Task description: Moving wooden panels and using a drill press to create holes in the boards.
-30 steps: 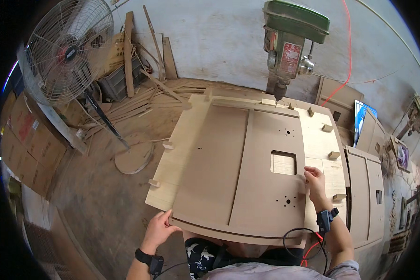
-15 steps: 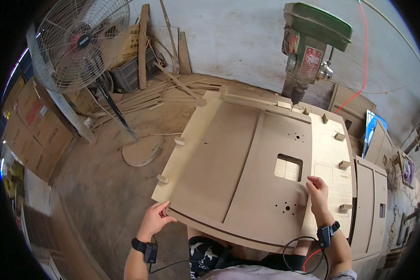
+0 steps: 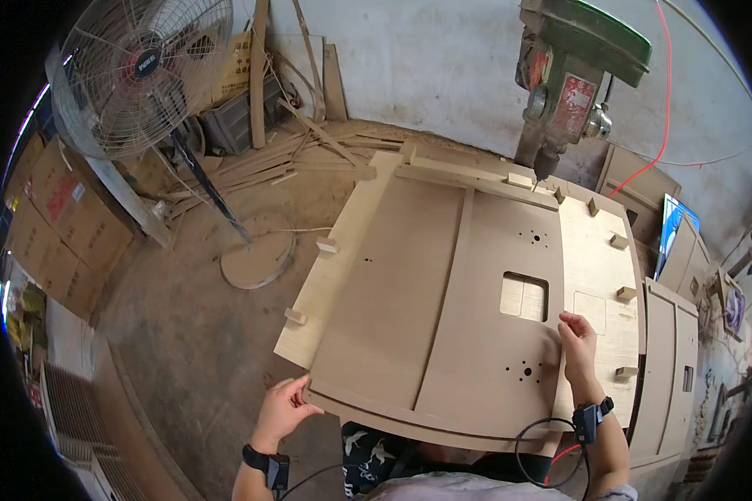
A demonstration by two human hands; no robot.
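Observation:
A large brown fibreboard panel (image 3: 384, 317) lies on a pale plywood board (image 3: 597, 259). The panel has a raised strip, a rounded rectangular cutout and groups of small round holes. At its front left corner, my left hand (image 3: 284, 411) pinches the edge between thumb and fingers. My right hand (image 3: 578, 341) is closed at the right edge, beside the cutout, its fingers curled against the panel. Over the far right part hangs a green drill press (image 3: 572, 92), its bit close to a wooden strip (image 3: 476, 186) along the panel's far edge.
Small wooden blocks (image 3: 627, 294) stand along the plywood's sides. A second brown panel (image 3: 660, 367) is at the right. To the left stand a pedestal fan (image 3: 146, 63) and cardboard boxes (image 3: 67, 217). Wood offcuts (image 3: 297, 159) litter the floor behind. A red hose (image 3: 667, 83) hangs down the wall.
The view has shifted slightly. The panel's front left corner, with my left hand on it, is a little nearer to me. My right hand keeps its place at the right edge.

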